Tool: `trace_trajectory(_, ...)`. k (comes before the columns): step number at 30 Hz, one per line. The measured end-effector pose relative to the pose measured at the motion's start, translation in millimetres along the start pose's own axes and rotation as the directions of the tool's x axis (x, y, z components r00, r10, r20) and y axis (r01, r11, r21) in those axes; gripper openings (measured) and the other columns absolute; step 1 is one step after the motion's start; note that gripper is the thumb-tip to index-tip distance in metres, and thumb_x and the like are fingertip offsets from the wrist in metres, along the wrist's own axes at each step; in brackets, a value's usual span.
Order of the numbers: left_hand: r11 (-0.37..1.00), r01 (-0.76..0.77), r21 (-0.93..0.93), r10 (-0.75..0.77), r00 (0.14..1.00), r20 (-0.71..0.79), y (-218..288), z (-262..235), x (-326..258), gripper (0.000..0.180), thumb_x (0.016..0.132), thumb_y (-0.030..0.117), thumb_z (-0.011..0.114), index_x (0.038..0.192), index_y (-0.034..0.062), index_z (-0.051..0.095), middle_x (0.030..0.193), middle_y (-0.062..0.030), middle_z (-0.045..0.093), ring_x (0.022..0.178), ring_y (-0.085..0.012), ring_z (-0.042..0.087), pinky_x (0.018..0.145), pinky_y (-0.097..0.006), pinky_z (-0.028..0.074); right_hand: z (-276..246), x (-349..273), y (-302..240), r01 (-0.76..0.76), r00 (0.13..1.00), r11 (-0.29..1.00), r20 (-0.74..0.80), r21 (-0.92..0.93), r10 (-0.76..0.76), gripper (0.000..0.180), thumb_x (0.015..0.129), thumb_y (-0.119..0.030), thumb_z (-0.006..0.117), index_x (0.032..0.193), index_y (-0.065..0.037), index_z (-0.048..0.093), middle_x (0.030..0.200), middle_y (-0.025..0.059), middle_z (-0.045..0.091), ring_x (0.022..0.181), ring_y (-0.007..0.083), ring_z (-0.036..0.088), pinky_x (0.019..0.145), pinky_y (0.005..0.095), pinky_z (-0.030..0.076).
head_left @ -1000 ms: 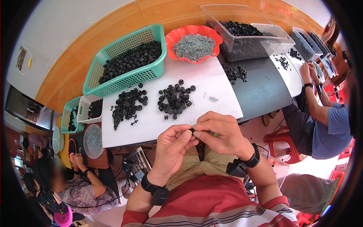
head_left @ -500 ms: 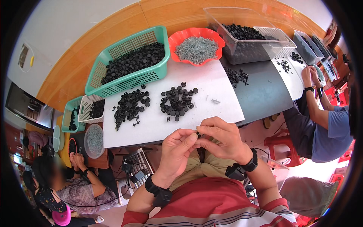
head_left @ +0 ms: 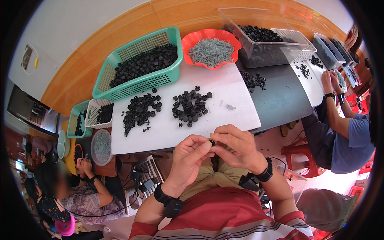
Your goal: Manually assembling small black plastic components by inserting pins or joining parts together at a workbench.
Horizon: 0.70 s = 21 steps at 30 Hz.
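While both hands (head_left: 190, 156) (head_left: 236, 147) pinch a black part (head_left: 212, 142) | green basket (head_left: 140, 86) (perforated) stands ahead

Green basket (head_left: 138, 86), 11 o'clock: satin plastic. Red bowl (head_left: 193, 39), 12 o'clock: glossy plastic; grey pieces (head_left: 211, 53) inside: dull metal. Black caps (head_left: 189, 106): matt plastic. Tabletop (head_left: 238, 96): smooth, matt. Shirt (head_left: 218, 208), 6 o'clock: cloth.

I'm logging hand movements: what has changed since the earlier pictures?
The left hand and right hand sit slightly farther right in view, partly because the camera shifted. Nothing was visibly taken or let go: both still pinch a small black part. The red scalloped bowl and large green basket stayed put.
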<state>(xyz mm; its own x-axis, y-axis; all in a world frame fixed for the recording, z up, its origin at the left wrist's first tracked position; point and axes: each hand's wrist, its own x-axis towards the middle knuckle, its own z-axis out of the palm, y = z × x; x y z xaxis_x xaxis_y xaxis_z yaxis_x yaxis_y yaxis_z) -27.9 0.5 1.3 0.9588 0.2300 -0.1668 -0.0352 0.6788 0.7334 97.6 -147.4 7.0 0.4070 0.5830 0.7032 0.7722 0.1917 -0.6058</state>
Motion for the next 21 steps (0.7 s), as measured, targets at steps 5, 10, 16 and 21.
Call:
trace_trajectory(5, 0.999, 0.019, 0.027, -0.019, 1.000, -0.015, 1.9, 3.8, -0.5, 0.019, 0.099, 0.006, 0.067, 0.118, 0.0050, 0.063, 0.109, -0.0069, 0.070, 0.096, -0.0133, 0.069, 0.085, -0.029, 0.058, -0.4, -6.7, 3.6, -0.036, 0.998, 0.997, 0.058, 0.066, 0.032, 0.042, 0.081, 0.000, 0.079, 0.122, -0.001, 0.067, 0.109, 0.0147, 0.067, 0.077, 0.0266, 0.069, 0.064, 0.0334, 0.057)
trace_trajectory(10, 0.999, 0.017, 0.042, -0.015, 0.999, -0.045, 3.3, 5.8, 0.2, 0.025, 0.099, 0.006, 0.066, 0.123, 0.0069, 0.062, 0.111, -0.0069, 0.070, 0.096, -0.0142, 0.070, 0.085, -0.030, 0.059, 1.6, -7.3, 5.0, -0.069, 0.994, 0.994, 0.096, 0.084, 0.061, 0.048, 0.085, -0.001, 0.075, 0.132, -0.005, 0.064, 0.112, 0.0137, 0.065, 0.076, 0.0277, 0.068, 0.063, 0.0348, 0.056)
trace_trajectory(16, 0.997, 0.049, 0.052, -0.045, 0.996, -0.078, 2.2, 8.1, -1.6, 0.028, 0.099, 0.005, 0.065, 0.127, 0.0064, 0.064, 0.111, -0.0066, 0.071, 0.097, -0.0143, 0.070, 0.084, -0.029, 0.059, 3.7, -12.7, 8.0, -0.062, 0.997, 0.993, 0.060, 0.098, 0.056, 0.048, 0.085, -0.001, 0.075, 0.132, -0.007, 0.065, 0.110, 0.0122, 0.065, 0.075, 0.0268, 0.068, 0.063, 0.0339, 0.056)
trace_trajectory(21, 0.999, 0.034, 0.007, -0.034, 0.996, -0.078, -2.8, 5.5, -0.4, 0.026, 0.100, 0.006, 0.066, 0.126, 0.0035, 0.065, 0.112, -0.0062, 0.071, 0.099, -0.0128, 0.068, 0.086, -0.029, 0.058, 6.7, -14.6, 7.2, -0.101, 0.995, 0.983, -0.012, 0.154, 0.104, 0.040, 0.083, 0.000, 0.078, 0.122, -0.006, 0.069, 0.104, 0.0114, 0.068, 0.073, 0.0222, 0.068, 0.062, 0.0311, 0.056)
